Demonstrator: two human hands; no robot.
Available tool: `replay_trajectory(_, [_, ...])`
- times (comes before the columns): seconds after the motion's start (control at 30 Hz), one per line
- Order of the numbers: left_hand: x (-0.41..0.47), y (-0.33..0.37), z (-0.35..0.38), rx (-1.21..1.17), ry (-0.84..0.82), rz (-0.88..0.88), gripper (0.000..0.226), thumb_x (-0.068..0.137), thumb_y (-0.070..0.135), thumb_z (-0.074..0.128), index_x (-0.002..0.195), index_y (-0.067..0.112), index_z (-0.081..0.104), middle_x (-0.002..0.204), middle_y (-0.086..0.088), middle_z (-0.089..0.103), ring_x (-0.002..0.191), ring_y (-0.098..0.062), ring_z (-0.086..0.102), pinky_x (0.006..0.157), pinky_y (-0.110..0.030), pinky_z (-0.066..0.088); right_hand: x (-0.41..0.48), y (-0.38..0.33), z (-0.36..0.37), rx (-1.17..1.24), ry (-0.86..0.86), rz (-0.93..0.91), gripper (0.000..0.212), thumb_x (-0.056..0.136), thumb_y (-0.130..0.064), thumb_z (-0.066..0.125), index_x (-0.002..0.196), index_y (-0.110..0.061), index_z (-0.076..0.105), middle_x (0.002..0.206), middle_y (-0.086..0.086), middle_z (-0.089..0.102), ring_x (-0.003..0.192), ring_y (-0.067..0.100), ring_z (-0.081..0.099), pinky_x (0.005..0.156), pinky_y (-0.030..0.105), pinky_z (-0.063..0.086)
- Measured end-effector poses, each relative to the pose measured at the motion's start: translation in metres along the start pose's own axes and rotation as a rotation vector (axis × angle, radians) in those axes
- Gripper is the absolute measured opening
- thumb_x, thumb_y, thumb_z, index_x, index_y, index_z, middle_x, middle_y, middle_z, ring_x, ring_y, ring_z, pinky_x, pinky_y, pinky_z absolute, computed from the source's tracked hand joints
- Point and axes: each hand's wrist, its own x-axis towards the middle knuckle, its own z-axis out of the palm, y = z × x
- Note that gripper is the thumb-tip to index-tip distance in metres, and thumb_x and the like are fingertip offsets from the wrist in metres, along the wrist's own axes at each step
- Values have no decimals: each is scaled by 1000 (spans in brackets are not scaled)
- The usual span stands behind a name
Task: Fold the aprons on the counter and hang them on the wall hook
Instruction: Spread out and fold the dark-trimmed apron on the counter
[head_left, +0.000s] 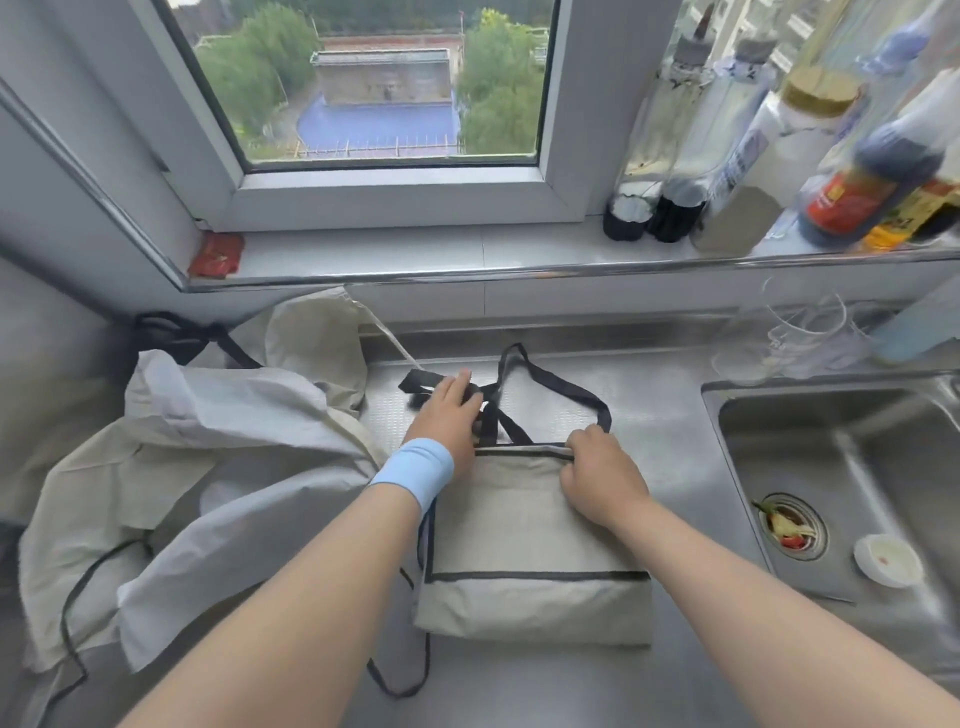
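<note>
Apron: our beige folded cloth apron with black trim (535, 545) lies flat on the brushed steel counter (670, 415).
Risk, fold: if we lift by the ties alone, we judge the layers may fall open.
Risk, ties: the long black fabric straps (566, 392) sprawl loose and could snag.
Risk, sink: a trailing tie could drop into the steel sink (883, 441) just beside.
Left hand (447, 415): curled over the bunched straps.
Right hand (597, 473): pinching the apron's top hem.
Waiting: a crumpled heap of pale aprons (208, 467) on our left; no hook in view.
</note>
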Motion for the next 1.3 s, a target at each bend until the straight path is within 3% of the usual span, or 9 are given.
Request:
replay_trajectory(0.17, [-22,21,11,32,368,146,27,68,10,66,94,20,65,118,-4,54,106,-32,53,79,-37,42,6,11,3,-36,36,14,19,89,-15,46,107,-10,53,113,8,48,107,28,45,84,40,46])
replay_trajectory(0.3, [-51,31,40,67,-139,201,65,85,55,48,144,31,34,157,-2,17,145,-27,13,116,-44,15,9,11,7,-192,113,-80,17,89,-18,55,105,-12,57,107,9,53,98,31,51,79,41,43])
replay_trajectory(0.4, [-65,30,57,121,-262,147,79,87,64,38,153,35,7,162,2,-11,148,-24,-15,118,-51,-2,1,3,6,-295,252,-135,36,73,-15,70,108,-14,60,108,10,55,94,32,52,78,41,42])
replay_trajectory(0.57, [-78,36,70,160,-247,72,81,92,63,32,154,30,-8,159,-2,-25,144,-26,-29,115,-58,-11,-47,-10,38,-292,124,-256,44,85,-33,52,126,-20,59,142,14,50,132,34,45,106,52,32])
replay_trajectory(0.67, [-89,42,79,181,-203,24,77,95,62,23,153,27,-14,158,-1,-28,144,-26,-29,115,-57,-12,-71,-5,60,-283,-23,-141,70,89,-56,26,154,-30,24,164,10,8,151,28,8,111,58,-2])
replay_trajectory(0.77, [-108,38,93,117,-143,15,74,95,60,21,152,30,-16,157,0,-30,144,-23,-29,117,-50,-12,-82,1,69,-271,-42,-104,75,84,-66,6,152,-40,-13,156,-1,-31,146,20,-26,108,61,-19])
replay_trajectory(0.93, [-136,17,115,77,-39,39,87,82,73,14,153,27,-9,159,-2,-21,146,-20,-22,116,-44,-10,-89,8,71,-270,-13,-123,77,87,-68,10,153,-36,-16,158,3,-32,144,20,-32,114,57,-18])
replay_trajectory(1.1, [-153,12,105,127,-84,18,91,78,74,29,148,17,35,156,-10,31,145,-29,25,113,-53,13,-101,16,67,-314,80,-274,75,89,-58,33,156,-26,20,163,16,6,151,32,6,115,61,8])
replay_trajectory(1.3, [-152,33,83,133,-66,227,47,91,46,48,134,32,35,140,2,31,131,-25,30,105,-38,22,-121,9,42,-200,-7,-563,44,78,-57,55,112,-30,52,118,0,47,107,23,47,91,43,43])
